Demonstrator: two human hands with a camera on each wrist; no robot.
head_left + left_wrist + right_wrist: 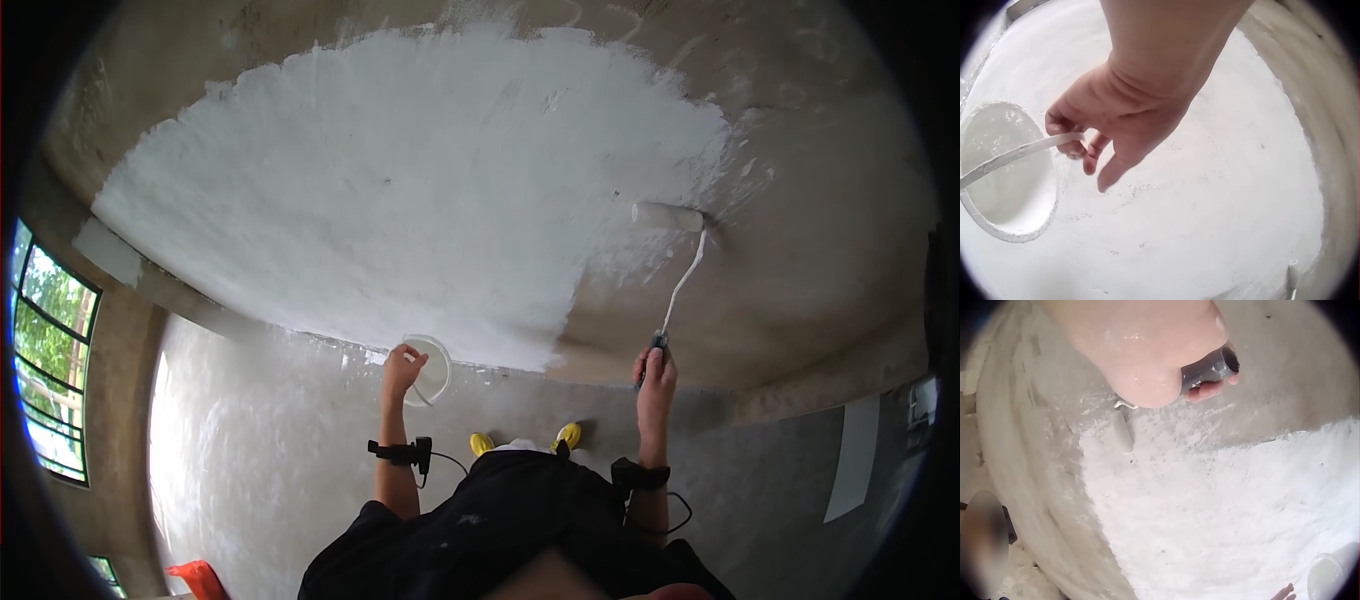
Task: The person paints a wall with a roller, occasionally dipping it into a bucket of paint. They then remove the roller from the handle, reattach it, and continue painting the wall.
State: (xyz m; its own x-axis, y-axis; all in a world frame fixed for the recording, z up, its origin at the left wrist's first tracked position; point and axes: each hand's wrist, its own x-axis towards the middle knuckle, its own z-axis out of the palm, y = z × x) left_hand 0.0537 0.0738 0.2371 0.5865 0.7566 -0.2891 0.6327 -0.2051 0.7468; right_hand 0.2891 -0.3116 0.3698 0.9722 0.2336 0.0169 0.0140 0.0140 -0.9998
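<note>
My left hand (404,368) pinches the white handle (1019,155) of a paint bucket (1007,232) between thumb and finger, with the other fingers loosely spread. White paint shows inside the bucket, which hangs beside the hand in the left wrist view. My right hand (655,384) grips the dark handle (1209,370) of a paint roller. Its paint-coated wire frame (686,275) runs up to the white roller sleeve (668,216), which lies over the wall at the right edge of the painted area. Fresh white paint (430,190) covers much of the bare grey-brown wall (810,240).
Yellow shoes (567,437) stand on the grey concrete floor (290,450) near the wall's foot. A barred window (55,345) is at the left, with an orange-red object (200,578) below it. A pale panel (853,460) lies at the right.
</note>
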